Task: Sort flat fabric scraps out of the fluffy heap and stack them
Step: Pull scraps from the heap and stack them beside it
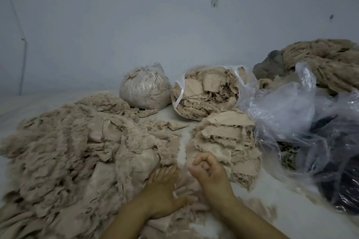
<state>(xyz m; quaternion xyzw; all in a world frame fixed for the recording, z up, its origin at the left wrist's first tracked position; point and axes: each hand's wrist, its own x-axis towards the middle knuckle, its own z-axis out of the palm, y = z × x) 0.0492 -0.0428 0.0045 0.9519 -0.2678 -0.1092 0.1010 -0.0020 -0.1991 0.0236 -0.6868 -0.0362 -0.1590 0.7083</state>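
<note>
Down low, left hand [162, 190] presses fluffy heap [64, 153] with straight fingers; right hand [208, 170] fingers curl emptily.

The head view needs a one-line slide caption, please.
Left hand flat on the fluffy heap, right hand curled beside the scrap stack.

The fluffy heap [64, 141] and the stack of scraps [227, 141] are the same plain beige. Two clear bags [209, 93] hold beige scraps too. The wall [136, 25] is pale grey-blue. A dark, perhaps black, cloth [342, 184] shows through crumpled clear plastic [287, 114].
</note>
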